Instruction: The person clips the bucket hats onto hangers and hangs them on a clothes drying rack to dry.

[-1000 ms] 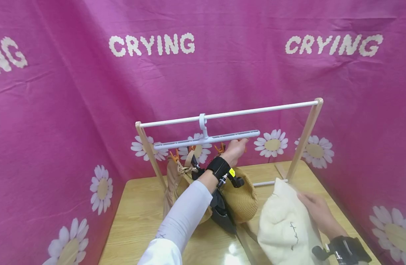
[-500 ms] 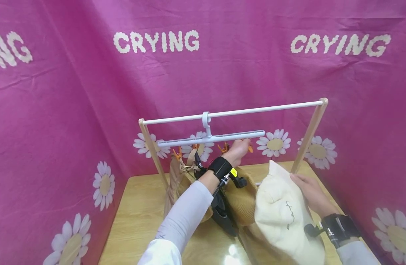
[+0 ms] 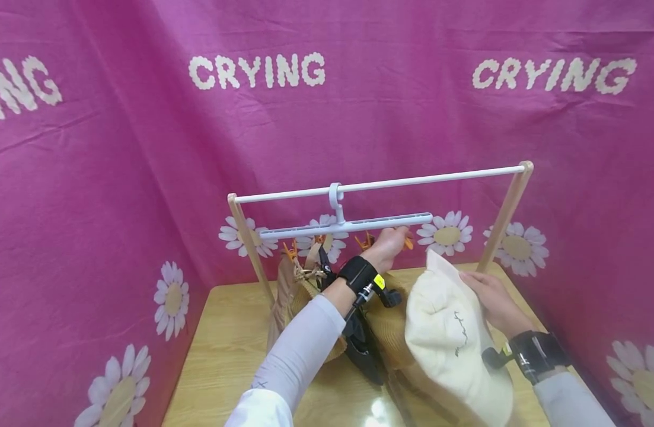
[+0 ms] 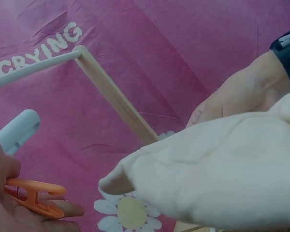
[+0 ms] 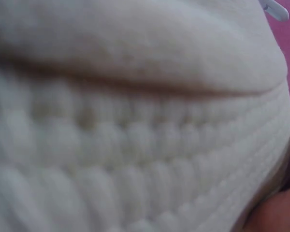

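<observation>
My left hand [image 3: 388,248] is just under the right end of a pale blue hanger [image 3: 310,230]. In the left wrist view its thumb and fingers pinch an orange clip [image 4: 38,186]. To the right, my right hand [image 3: 492,301] grips the edge of a cream cloth hat [image 3: 444,335] with dark script stitched on it. The hat's pointed corner rises toward the clip but is apart from it. In the right wrist view the hat's stitched brim [image 5: 135,150] fills most of the frame, and the fingers [image 5: 275,210] show at the right edge.
The hanger hooks over a white bar [image 3: 439,179] on a wooden rack [image 3: 505,213]. Below it hang a tan ribbed hat [image 3: 388,332], a black item [image 3: 361,353] and a beige cloth item [image 3: 283,290], partly behind my left arm. Pink curtain [image 3: 385,118] surrounds the table [image 3: 225,332].
My right hand has brought the cream hat up and to the left, closer to the left hand. The left hand keeps its place under the hanger's right end. The view has shifted slightly.
</observation>
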A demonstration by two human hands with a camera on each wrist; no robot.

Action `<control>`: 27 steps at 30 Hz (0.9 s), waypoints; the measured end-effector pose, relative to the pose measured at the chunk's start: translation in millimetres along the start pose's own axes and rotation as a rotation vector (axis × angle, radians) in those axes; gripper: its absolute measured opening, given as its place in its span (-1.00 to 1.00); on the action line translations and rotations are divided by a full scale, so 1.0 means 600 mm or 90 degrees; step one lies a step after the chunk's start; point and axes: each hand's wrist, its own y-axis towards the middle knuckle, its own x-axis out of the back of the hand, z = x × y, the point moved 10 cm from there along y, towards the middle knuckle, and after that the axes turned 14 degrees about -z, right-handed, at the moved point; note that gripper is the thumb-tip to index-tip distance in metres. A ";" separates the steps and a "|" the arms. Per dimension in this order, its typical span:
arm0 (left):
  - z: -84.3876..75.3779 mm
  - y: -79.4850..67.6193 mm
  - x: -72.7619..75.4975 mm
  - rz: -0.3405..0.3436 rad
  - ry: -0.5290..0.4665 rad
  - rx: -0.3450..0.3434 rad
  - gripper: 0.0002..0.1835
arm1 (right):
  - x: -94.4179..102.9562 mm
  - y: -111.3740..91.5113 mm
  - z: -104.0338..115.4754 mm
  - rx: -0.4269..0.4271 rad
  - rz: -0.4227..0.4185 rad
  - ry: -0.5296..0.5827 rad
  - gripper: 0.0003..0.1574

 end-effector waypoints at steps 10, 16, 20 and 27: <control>0.001 -0.010 -0.008 0.027 -0.020 0.026 -0.75 | -0.027 0.012 0.011 -0.002 0.026 0.053 -0.14; 0.002 -0.010 -0.006 0.006 -0.056 0.014 -0.72 | -0.046 0.017 0.019 -0.001 0.020 0.064 -0.14; 0.002 -0.010 0.000 -0.011 -0.049 0.013 -0.68 | -0.056 0.017 0.023 -0.009 0.012 0.077 -0.16; 0.004 -0.007 0.005 -0.030 -0.046 0.037 -0.70 | -0.073 0.021 0.027 -0.017 -0.003 0.076 -0.16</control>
